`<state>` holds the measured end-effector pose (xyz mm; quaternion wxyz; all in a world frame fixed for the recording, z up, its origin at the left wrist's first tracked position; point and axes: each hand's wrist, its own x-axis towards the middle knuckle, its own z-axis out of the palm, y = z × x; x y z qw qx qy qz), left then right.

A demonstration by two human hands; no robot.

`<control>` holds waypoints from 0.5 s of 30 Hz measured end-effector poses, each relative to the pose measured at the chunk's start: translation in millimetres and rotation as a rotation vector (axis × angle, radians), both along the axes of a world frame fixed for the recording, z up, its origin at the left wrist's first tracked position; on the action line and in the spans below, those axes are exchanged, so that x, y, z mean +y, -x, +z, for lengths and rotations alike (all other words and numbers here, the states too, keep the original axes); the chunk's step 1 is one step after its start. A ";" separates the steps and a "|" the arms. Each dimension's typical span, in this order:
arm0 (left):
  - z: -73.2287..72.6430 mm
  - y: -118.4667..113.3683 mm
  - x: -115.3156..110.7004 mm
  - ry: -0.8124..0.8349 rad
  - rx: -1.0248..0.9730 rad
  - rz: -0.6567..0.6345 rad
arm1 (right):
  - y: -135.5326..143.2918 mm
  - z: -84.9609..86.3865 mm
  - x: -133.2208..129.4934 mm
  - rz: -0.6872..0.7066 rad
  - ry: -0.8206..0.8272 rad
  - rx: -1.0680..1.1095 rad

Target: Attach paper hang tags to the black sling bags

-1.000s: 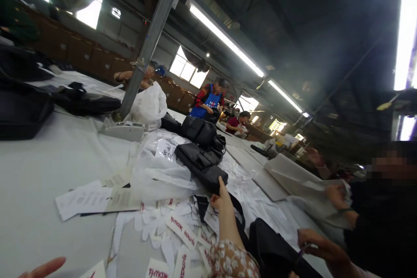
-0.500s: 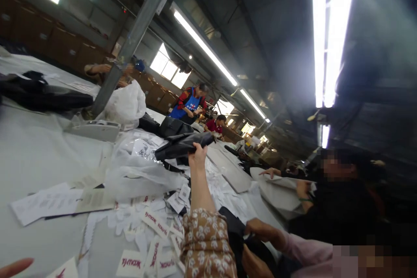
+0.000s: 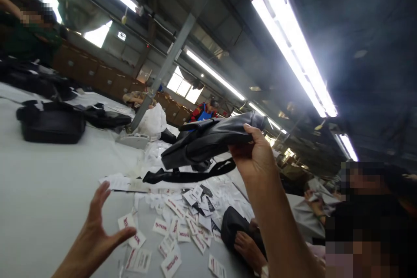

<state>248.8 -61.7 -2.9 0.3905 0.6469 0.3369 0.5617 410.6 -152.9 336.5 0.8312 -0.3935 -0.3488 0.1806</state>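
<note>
My right hand (image 3: 256, 150) grips one end of a black bag (image 3: 211, 139), thumb on top and fingers underneath. The bag is raised above the table and lies nearly level, with its black strap (image 3: 192, 177) hanging below. At the lower left is my left hand (image 3: 94, 230), thumb and fingers spread wide, apart from the bag and holding nothing. Between my hands, white paper tags (image 3: 176, 206) with red lettering lie scattered across the pale table (image 3: 100, 165).
A co-worker's hands (image 3: 249, 243) are on another black bag (image 3: 233, 226) close by my right forearm. More black bags (image 3: 52, 121) stand at the left. A metal post (image 3: 166, 67) rises beyond the tags, near a white plastic bag (image 3: 151, 121). Another person (image 3: 368, 208) is at the right.
My right hand has brought the black bag up and nearer from the far side of the tags. My left hand has come further into view, spread open. The view has swung left.
</note>
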 end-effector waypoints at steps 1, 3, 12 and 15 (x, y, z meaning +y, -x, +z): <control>22.6 7.0 -17.5 -0.030 -0.004 -0.034 | 20.8 -1.1 -11.5 0.043 0.038 -0.003; 57.8 21.1 -46.9 -0.069 0.002 -0.062 | 60.0 -7.0 -32.9 0.132 0.138 -0.009; 62.4 133.2 -76.4 0.684 -0.135 -0.034 | 175.4 -31.1 -82.7 0.512 0.383 -0.182; 36.0 162.6 -67.2 0.943 -0.283 -0.175 | 162.3 -56.9 -68.2 0.505 0.442 -0.311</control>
